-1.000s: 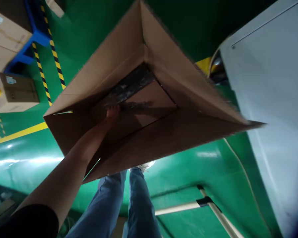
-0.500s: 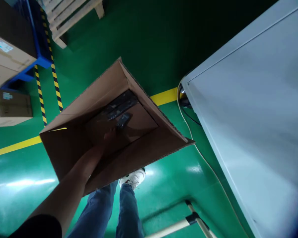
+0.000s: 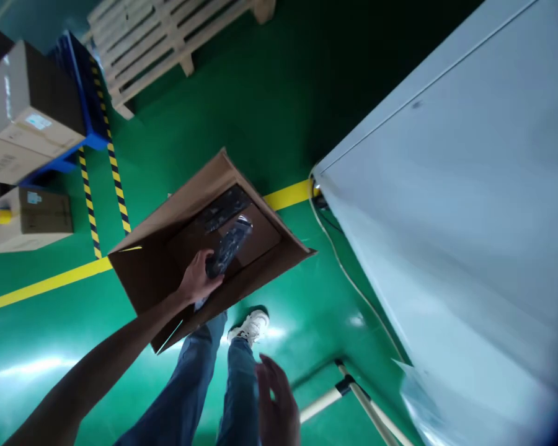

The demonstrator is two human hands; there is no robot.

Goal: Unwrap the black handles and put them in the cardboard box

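A: How far along is the work?

B: The left hand (image 3: 198, 280) is clenched around a dark, plastic-wrapped flat part (image 3: 227, 249), lifted partly out of the open brown cardboard box (image 3: 144, 279) on the floor. A second dark wrapped part (image 3: 223, 207) lies at the box's far end, so the box is not emptied. The right hand (image 3: 276, 406) hangs near, fingers loose, holding nothing.

A: And the room?

B: Far left, stacked brown cartons (image 3: 28, 111) on a blue pallet (image 3: 81, 93), then a wooden pallet (image 3: 167, 31); glossy green floor (image 3: 51, 371) with a yellow line (image 3: 46, 285); right, a grey table top (image 3: 469, 217).
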